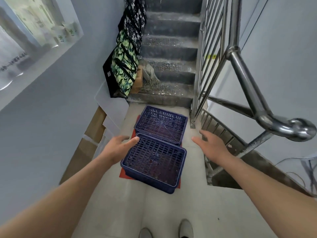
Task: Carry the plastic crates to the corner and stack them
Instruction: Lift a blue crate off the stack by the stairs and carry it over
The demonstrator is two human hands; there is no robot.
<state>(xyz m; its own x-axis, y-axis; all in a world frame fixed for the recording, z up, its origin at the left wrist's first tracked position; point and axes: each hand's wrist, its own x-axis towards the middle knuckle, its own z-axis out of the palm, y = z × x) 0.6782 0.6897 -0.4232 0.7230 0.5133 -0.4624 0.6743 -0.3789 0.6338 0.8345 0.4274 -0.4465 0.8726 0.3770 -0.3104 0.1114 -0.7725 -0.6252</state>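
Two dark blue plastic crates stand on the landing floor, one behind the other. The near crate [154, 162] rests on a red mat [122, 172]. The far crate [162, 125] sits on top of another crate, close to the bottom stair. My left hand [118, 145] reaches out with fingers spread, its thumb over the near crate's far left corner. My right hand [208, 143] hovers to the right of the crates, fingers straight, holding nothing. Both crates look empty.
Grey stairs [169, 69] rise ahead, with patterned bags [124, 69] leaning at their left. Cardboard boxes [96, 127] line the left wall. A steel railing [243, 79] stands at the right, beside stairs going down. My shoes [185, 228] are at the bottom edge.
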